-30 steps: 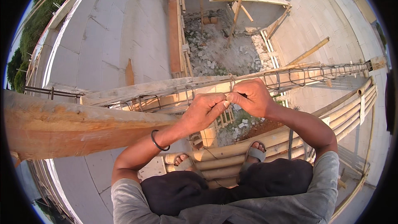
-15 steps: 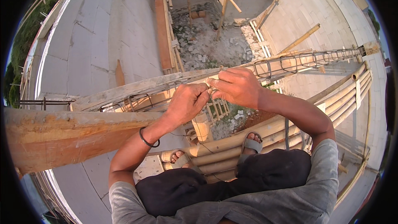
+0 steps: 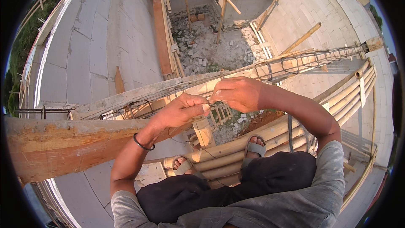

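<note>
My left hand [image 3: 183, 110] and my right hand [image 3: 241, 94] meet in front of me, thumbs and fingers pinched close together. What lies between the fingertips is tiny and mostly hidden. A thin dark wire [image 3: 179, 140] trails below my left hand and seems to run up to it. Just beyond the hands, a long steel rebar cage [image 3: 291, 66] with bent stirrups stretches from left to far right. Wooden boards [image 3: 249, 72] line the cage. An upright bamboo post [image 3: 204, 134] stands under my fingers.
My sandalled feet rest on a row of bamboo poles [image 3: 228, 147]. A thick wooden plank [image 3: 76, 143] juts in from the left. Pale block walls [image 3: 90, 46] rise at both sides. Far below lies a ground strewn with broken blocks [image 3: 202, 46], with bamboo props [image 3: 223, 12] above.
Both hands have come slightly lower and toward me. My left hand has turned, its thumb now pointing right. The whole view has shifted a little left.
</note>
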Demonstrator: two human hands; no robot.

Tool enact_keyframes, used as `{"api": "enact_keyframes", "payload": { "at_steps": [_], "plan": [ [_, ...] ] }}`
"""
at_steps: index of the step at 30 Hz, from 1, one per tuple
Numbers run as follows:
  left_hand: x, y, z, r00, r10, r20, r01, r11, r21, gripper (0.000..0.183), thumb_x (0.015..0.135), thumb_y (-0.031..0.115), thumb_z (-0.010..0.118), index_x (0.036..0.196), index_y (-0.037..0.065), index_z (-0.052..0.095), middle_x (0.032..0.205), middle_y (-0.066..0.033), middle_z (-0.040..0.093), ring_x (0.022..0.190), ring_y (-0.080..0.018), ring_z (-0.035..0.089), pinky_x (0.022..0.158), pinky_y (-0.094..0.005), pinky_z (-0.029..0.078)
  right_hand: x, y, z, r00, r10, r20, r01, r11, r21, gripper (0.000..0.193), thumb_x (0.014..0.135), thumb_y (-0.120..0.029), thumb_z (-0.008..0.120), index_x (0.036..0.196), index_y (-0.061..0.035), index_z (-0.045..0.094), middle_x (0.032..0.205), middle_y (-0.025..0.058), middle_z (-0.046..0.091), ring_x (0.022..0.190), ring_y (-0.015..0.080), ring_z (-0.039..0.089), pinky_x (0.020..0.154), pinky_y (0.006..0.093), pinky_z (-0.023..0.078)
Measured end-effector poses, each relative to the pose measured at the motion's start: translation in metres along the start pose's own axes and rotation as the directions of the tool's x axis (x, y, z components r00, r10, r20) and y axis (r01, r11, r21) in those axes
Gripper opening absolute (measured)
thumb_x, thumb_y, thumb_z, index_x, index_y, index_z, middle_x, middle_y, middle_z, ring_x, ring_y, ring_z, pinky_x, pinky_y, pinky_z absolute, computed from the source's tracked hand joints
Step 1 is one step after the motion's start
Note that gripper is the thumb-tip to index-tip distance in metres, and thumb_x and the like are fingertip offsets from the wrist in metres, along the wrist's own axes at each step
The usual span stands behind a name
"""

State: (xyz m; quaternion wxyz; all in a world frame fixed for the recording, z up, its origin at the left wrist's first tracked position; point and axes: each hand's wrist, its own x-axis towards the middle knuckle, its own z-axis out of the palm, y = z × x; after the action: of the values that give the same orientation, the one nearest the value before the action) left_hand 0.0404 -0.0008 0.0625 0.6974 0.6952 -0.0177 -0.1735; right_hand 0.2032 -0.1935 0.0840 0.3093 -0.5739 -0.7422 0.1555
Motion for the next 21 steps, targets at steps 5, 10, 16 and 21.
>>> {"api": "enact_keyframes", "payload": {
  "at_steps": [5, 10, 16, 21],
  "plan": [
    [0.004, -0.005, 0.012, 0.999, 0.041, -0.022, -0.044, 0.983, -0.18, 0.023, 0.1, 0.021, 0.058, 0.092, 0.0, 0.065, 0.071, 0.0011, 0.057, 0.068, -0.0072, 0.048, 0.065, -0.0268, 0.043, -0.003, -0.005, 0.004, 0.975, -0.088, -0.203, 0.072, 0.994, -0.084, 0.015, 0.075, -0.011, 0.073, 0.088, -0.0062, 0.065, 0.075, 0.0069, 0.058, 0.073, 0.027, 0.06, 0.063, 0.0396, 0.05],
    [0.004, 0.0, 0.037, 0.895, 0.367, -0.254, -0.134, 0.764, 0.631, 0.027, 0.101, 0.02, 0.054, 0.089, -0.001, 0.062, 0.067, -0.0039, 0.055, 0.062, -0.011, 0.047, 0.057, -0.0318, 0.042, 0.0, -0.012, 0.017, 0.79, 0.608, -0.078, -0.574, 0.778, 0.254, 0.02, 0.084, -0.019, 0.073, 0.078, -0.0029, 0.063, 0.067, 0.0093, 0.06, 0.055, 0.029, 0.055, 0.053, 0.0374, 0.045],
    [0.005, 0.006, 0.033, 0.929, 0.168, -0.331, -0.025, 0.918, 0.396, 0.02, 0.098, 0.015, 0.057, 0.086, -0.001, 0.061, 0.061, -0.0105, 0.051, 0.055, -0.0204, 0.045, 0.053, -0.0352, 0.041, -0.001, -0.016, 0.021, 0.822, 0.382, -0.422, -0.339, 0.924, 0.177, 0.019, 0.086, -0.015, 0.074, 0.084, 0.0, 0.062, 0.065, 0.0081, 0.059, 0.056, 0.0185, 0.054, 0.055, 0.0323, 0.045],
    [0.005, 0.004, 0.033, 0.918, 0.225, -0.328, -0.057, 0.89, 0.452, 0.015, 0.095, 0.012, 0.06, 0.086, 0.0, 0.061, 0.063, -0.0152, 0.053, 0.054, -0.0291, 0.046, 0.052, -0.0372, 0.042, -0.006, -0.009, 0.017, 0.943, 0.016, -0.332, -0.119, 0.949, -0.293, 0.022, 0.085, -0.02, 0.07, 0.095, -0.0013, 0.065, 0.072, 0.0112, 0.06, 0.072, 0.0281, 0.061, 0.067, 0.0405, 0.05]
  ]
}}
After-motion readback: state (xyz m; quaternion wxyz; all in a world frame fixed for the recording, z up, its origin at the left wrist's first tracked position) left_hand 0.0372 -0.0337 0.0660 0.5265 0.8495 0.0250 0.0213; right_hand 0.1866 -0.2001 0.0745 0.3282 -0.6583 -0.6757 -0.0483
